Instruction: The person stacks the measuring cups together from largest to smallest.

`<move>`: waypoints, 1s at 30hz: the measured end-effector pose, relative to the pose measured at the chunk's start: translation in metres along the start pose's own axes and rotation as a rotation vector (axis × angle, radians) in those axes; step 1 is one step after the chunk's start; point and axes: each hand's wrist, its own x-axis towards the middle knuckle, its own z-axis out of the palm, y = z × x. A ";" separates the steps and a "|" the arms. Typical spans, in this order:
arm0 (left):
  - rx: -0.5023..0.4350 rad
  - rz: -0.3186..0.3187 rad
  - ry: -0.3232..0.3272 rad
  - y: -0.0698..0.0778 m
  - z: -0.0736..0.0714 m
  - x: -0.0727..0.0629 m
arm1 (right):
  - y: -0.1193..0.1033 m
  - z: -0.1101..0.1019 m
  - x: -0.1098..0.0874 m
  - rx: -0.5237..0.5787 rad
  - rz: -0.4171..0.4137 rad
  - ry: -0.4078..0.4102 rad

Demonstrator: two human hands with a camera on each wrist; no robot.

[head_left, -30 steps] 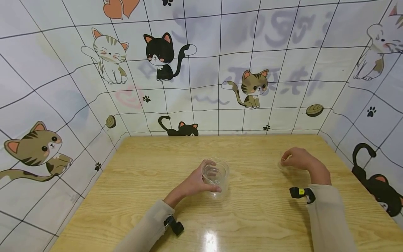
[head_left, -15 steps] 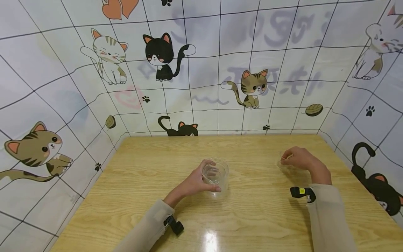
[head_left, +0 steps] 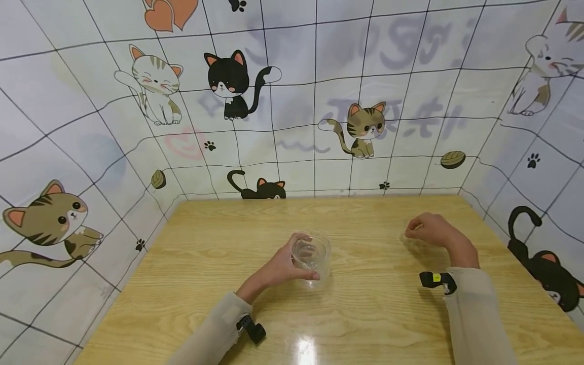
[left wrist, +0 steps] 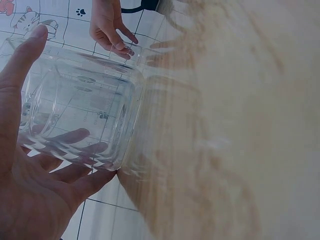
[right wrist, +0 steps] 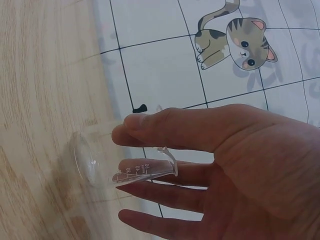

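In the head view, my left hand (head_left: 285,263) grips a clear beaker (head_left: 315,261) standing near the table's middle. Its thumb lies on the near side; the other fingers wrap the far side and show through the wall in the left wrist view, where faint marks are visible on the beaker (left wrist: 95,107). A ring inside looks like the surface of clear liquid. Farther right, my right hand (head_left: 433,230) holds a small clear conical flask (right wrist: 145,169) by its upper part, between thumb and fingers. White graduations show on the flask, and its wide base is at the tabletop.
The wooden table (head_left: 365,314) meets a back wall cloth (head_left: 292,116) printed with cats and grid lines, and similar cloth stands at both sides. A black wrist camera (head_left: 251,329) sits on the left sleeve, another camera (head_left: 438,280) on the right.
The head view has shifted very slightly. Both hands keep their hold, with the beaker and flask staying in place.
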 end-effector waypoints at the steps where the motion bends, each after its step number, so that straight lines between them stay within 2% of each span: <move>1: 0.001 -0.004 0.003 0.000 0.000 -0.001 | -0.001 0.001 -0.001 0.001 0.000 -0.002; 6: -0.023 -0.029 -0.012 0.000 0.003 -0.006 | -0.006 0.002 -0.007 -0.011 -0.001 -0.012; 8: -0.047 -0.020 -0.025 0.000 0.003 -0.006 | -0.009 -0.001 -0.008 -0.025 -0.002 -0.003; 16: -0.020 -0.011 -0.011 0.001 0.000 -0.001 | -0.022 -0.018 -0.008 -0.046 -0.030 0.043; 20: -0.041 -0.006 -0.019 0.000 0.000 0.001 | -0.028 -0.025 -0.012 -0.051 -0.033 0.060; 30: -0.050 0.000 -0.028 -0.001 0.000 0.001 | -0.032 -0.027 -0.015 -0.056 -0.037 0.073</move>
